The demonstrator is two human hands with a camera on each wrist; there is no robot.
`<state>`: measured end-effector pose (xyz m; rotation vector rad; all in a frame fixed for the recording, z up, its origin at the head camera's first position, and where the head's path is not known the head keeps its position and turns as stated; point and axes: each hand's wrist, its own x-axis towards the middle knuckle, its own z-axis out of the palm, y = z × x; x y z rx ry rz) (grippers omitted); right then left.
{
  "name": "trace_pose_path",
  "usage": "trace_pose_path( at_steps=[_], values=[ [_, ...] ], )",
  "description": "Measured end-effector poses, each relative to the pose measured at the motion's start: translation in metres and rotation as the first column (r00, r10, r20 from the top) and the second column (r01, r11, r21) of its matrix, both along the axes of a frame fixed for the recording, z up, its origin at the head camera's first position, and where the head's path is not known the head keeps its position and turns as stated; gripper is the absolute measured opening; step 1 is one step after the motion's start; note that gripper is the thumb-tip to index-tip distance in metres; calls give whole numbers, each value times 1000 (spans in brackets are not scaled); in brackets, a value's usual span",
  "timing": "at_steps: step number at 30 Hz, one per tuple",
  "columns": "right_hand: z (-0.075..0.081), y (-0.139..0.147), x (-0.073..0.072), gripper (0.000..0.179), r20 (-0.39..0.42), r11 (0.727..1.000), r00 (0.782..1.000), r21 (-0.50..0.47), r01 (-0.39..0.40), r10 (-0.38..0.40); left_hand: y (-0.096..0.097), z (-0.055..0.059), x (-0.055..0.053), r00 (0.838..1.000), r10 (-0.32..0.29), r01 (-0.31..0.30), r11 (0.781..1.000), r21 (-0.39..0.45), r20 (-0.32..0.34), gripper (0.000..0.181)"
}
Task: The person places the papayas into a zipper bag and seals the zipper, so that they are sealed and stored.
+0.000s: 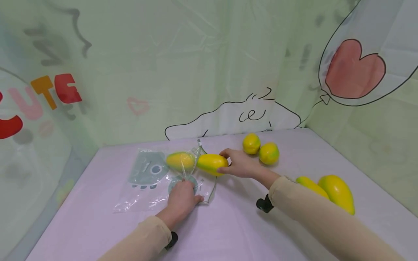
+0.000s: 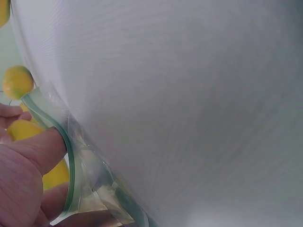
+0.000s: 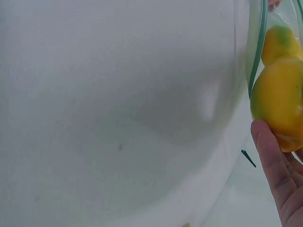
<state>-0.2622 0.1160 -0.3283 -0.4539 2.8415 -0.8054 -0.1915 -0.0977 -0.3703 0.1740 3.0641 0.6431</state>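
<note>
A clear zip bag (image 1: 145, 168) with a grey-green cartoon print lies flat on the table, its mouth toward the right. One yellow-green mango (image 1: 176, 160) is inside it. My left hand (image 1: 183, 198) holds the near side of the mouth; in the left wrist view the thumb (image 2: 45, 149) is inside the green zip edge (image 2: 71, 175). With my right hand (image 1: 243, 165) I grip another mango (image 1: 212, 163) by its right end, and its other end is at the bag's opening. The right wrist view shows this mango (image 3: 279, 97) right in front of the one in the bag.
Two rounder yellow-green fruits (image 1: 269, 153) sit at the back, just beyond my right hand. Two more mangoes (image 1: 337, 192) lie at the right, partly behind my right sleeve (image 1: 313, 210). Printed curtains (image 1: 196, 72) stand around the lilac table (image 1: 241, 221).
</note>
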Motion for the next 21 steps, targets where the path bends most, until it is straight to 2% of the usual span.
trace_pose_path(
  at_steps=[14, 21],
  values=[
    [-6, -5, -2, 65, -10, 1000, 1000, -16, -4, 4, -2, 1, 1, 999, -13, 14, 999, 48, -35, 33],
    [-6, -9, 0, 62, -6, 997, 999, -72, -41, 41, -4, 0, 1, 994, -32, 37, 998, 53, -101, 32]
  ],
)
